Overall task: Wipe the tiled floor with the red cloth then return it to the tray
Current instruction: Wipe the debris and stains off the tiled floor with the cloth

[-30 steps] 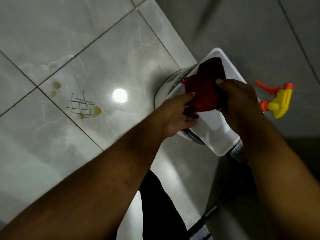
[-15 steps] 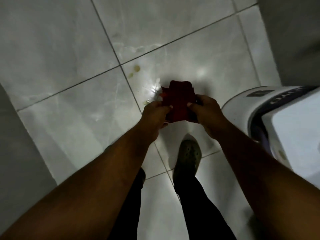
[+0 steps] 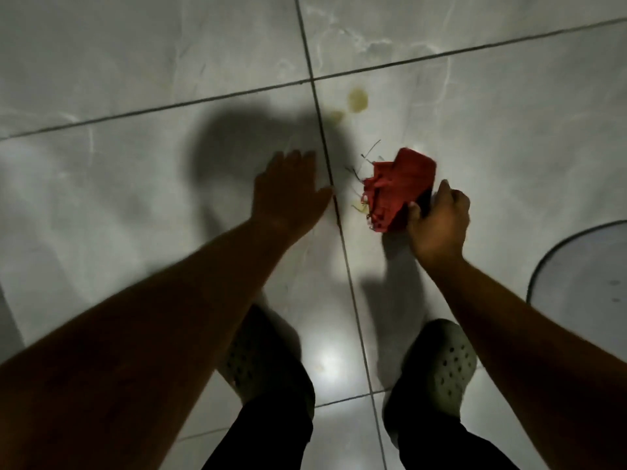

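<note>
The red cloth [image 3: 395, 189] is bunched up and held low over the grey tiled floor [image 3: 135, 184]. My right hand [image 3: 439, 222] grips its near edge. Under and beside the cloth lie thin dark strands [image 3: 361, 164] and a yellowish smear [image 3: 359, 206]. Two more yellow-brown stains [image 3: 357, 100] mark the tile farther away. My left hand [image 3: 290, 186] hovers over the floor to the left of the cloth, fingers spread, holding nothing. The tray is out of view.
A round white base with a dark rim [image 3: 583, 276] stands on the floor at the right edge. My two feet in perforated grey clogs [image 3: 441, 364] are planted near the bottom. Dark grout lines [image 3: 339, 218] cross the tiles.
My left hand has let go of the cloth and moved left, opening. My right hand has carried the cloth down toward the stained tile. The view has dropped closer to the floor.
</note>
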Demonstrator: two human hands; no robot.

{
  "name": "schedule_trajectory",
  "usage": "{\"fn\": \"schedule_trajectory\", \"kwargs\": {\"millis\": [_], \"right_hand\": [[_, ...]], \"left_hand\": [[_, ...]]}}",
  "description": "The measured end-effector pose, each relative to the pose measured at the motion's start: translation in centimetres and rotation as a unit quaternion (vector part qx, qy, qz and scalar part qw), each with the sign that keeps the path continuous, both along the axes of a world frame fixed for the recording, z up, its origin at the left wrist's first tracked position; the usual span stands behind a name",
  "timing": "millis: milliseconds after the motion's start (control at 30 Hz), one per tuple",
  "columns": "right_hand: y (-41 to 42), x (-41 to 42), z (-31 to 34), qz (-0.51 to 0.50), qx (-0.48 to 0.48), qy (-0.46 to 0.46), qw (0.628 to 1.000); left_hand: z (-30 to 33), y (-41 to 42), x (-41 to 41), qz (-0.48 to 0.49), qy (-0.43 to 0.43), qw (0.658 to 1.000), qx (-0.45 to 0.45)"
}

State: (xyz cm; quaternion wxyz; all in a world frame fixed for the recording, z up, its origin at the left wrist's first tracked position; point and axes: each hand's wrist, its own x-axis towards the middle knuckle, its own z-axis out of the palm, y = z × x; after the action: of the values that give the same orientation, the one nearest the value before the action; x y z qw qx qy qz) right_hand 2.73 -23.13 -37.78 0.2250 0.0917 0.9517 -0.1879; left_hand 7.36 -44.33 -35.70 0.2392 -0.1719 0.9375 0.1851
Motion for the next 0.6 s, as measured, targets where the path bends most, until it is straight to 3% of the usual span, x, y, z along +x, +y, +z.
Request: {"fn": "schedule_trajectory", "kwargs": {"millis": [67,167,400,533,600], "right_hand": [[-1.2,1.4,-1.1,0.07,0.018,0.041,0.997],[-3.3,3.1,-3.0,0.158,0.044,0.008,0.986],[-4.5,5.2,-5.7,0.179,0.051,0.038,0.982],[-0.3,9.0,-4.8,0.365,0.044,-0.01,0.93],[2.8,8.5,-4.4,0.392,0.072,-0.045,0.916]], "left_hand": [[-2.0,-3.4,1.6,-0.023,0.012,0.998,-0.062],[-4.4,-7.0,3.6,-0.037,-0.002,0.995,-0.098],[-8.4,-10.2,5.2,-0.036,0.068,0.987,-0.14],[-9.6,-11.0,5.4,-0.033,0.104,0.982,-0.153],[-9.7,-11.5,5.8,-0.022,0.112,0.98,-0.161]]}}
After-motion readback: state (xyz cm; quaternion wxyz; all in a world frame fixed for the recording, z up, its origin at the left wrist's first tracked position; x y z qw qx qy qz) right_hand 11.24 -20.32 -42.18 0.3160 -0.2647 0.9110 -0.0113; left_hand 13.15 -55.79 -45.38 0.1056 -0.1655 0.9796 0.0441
